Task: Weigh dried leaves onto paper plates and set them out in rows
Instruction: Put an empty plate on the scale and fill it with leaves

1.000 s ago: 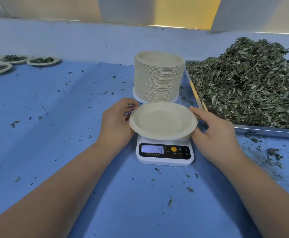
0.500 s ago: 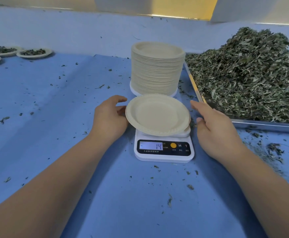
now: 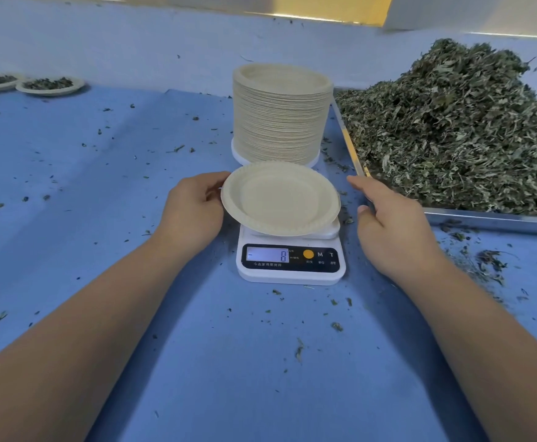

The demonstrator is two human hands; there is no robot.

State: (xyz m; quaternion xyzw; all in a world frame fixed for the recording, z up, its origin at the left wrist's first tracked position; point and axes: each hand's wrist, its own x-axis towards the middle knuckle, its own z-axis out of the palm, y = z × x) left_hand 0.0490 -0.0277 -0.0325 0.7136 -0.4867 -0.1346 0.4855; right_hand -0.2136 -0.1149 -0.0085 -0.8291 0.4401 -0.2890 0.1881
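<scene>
Your left hand (image 3: 194, 208) curls round the left rim of the empty paper plate (image 3: 280, 199), most likely to centre it on the scale (image 3: 291, 266) mid-worktop. Your right hand (image 3: 391, 224) hangs slack and empty just off the right rim, by the near corner of the tray (image 3: 484, 218) of dried leaves (image 3: 452, 129). The plate is round (so no long axis) and lies hollow side up, not quite level, overhanging the platform leftward.
</scene>
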